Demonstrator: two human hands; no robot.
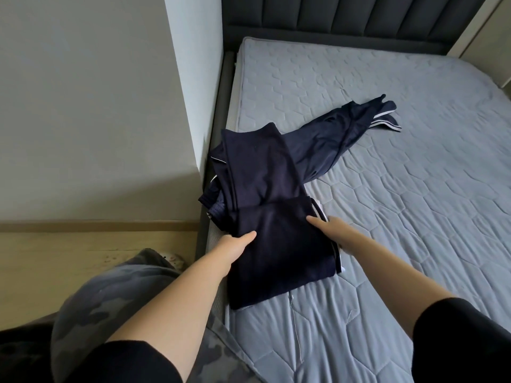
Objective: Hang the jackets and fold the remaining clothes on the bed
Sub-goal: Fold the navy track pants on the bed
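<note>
Quilted grey mattress [414,189] carries folded navy track pants [276,244] between both hands: left hand [235,244] and right hand [329,229] pinch opposite edges, thumbs on top, fingers hidden beneath.

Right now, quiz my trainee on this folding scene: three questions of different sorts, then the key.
1. True or false: the folded navy garment lies on the floor.
2. Fill in: the striped navy garment sprawls unfolded on the ____.
3. The left grip and the right grip both hold: A the folded navy garment, B the striped navy garment, C nothing.
Key: 1 false; 2 mattress; 3 A.
</note>
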